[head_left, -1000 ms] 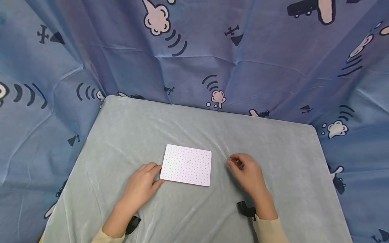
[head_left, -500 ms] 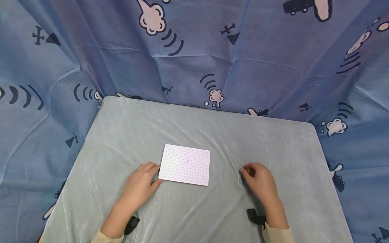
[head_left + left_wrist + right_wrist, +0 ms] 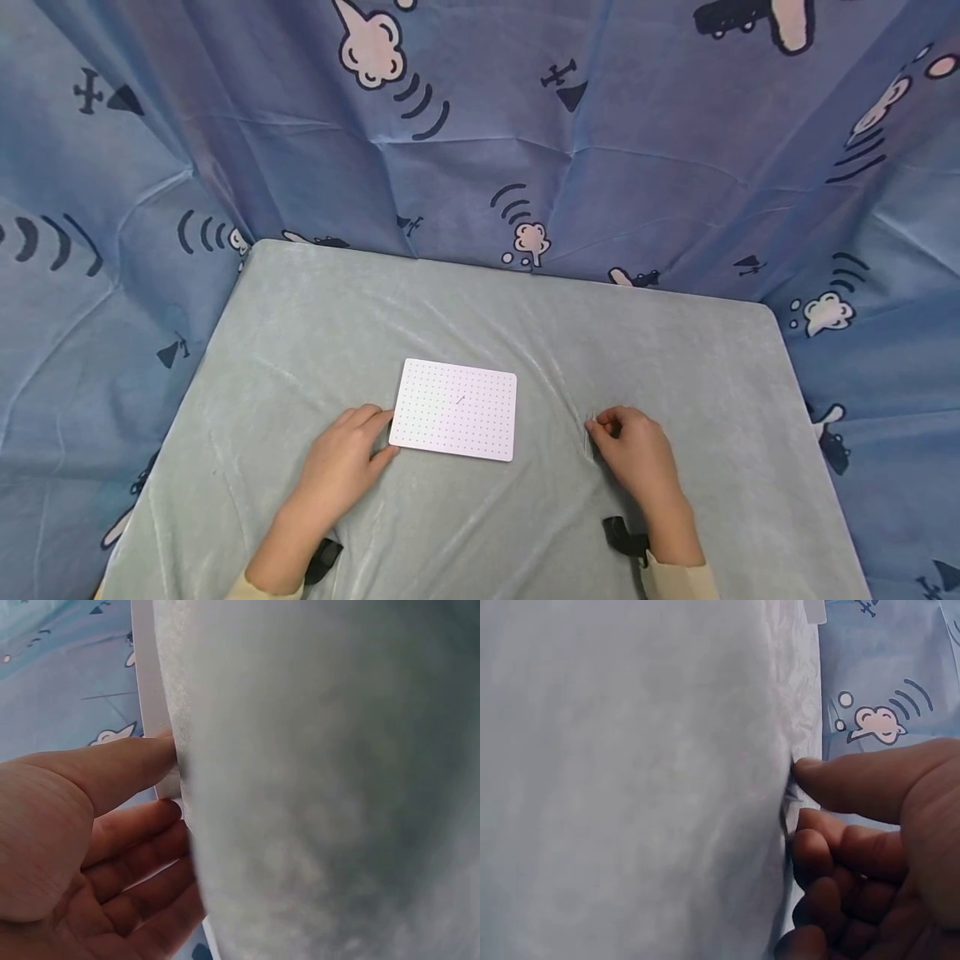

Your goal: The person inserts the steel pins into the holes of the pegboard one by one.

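Observation:
A white rectangular board [image 3: 453, 409] with a grid of dots lies on the cloth in the head view. Near its middle is a small dark line [image 3: 461, 400]. My left hand [image 3: 343, 454] holds the board's near left corner, thumb at the front edge and fingers along the left side. Farther right, the thumb and index finger of my right hand [image 3: 637, 454] come together on a thin, pale, streaked piece [image 3: 588, 442] over the cloth. I cannot tell what this piece is. In the right wrist view, a small silvery bit [image 3: 791, 796] shows by the fingertips, partly hidden by cloth.
Pale grey-green velvety cloth [image 3: 337, 308] covers the table, with creases running between the two hands. A blue printed curtain [image 3: 465, 108] surrounds the back and both sides. Black wrist straps [image 3: 625, 537] sit below the hands.
My right hand has moved right and toward me, and the streaked piece now shows at its fingertips. My left hand has stayed at the board, which has not moved on the cloth.

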The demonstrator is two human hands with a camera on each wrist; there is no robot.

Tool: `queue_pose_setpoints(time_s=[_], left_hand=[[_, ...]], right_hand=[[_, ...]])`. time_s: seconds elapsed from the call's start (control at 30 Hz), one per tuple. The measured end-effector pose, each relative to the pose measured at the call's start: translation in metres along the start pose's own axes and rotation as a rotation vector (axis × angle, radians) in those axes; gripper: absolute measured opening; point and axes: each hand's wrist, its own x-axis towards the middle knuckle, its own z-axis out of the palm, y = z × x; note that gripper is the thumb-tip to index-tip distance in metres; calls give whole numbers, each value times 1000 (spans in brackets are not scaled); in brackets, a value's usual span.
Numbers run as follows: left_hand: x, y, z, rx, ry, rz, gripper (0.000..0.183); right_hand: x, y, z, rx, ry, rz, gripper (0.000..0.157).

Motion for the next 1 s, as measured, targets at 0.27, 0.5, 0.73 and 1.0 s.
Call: queue_pose_setpoints(time_s=[0.27,0.5,0.73,1.0], left_hand=[[-1,0,0,4,5,1,51],[-1,0,-1,1,11,1,50],[-1,0,-1,0,11,3,50],[-1,-2,0,8,7,9,50]], right_hand=[[3,-8,-2,-18,-46,53,16],[5,-12,-3,-17,-76,84,13],[5,-11,-4,-21,-53,75,11],[6,-9,-7,-10,-54,79,11]])
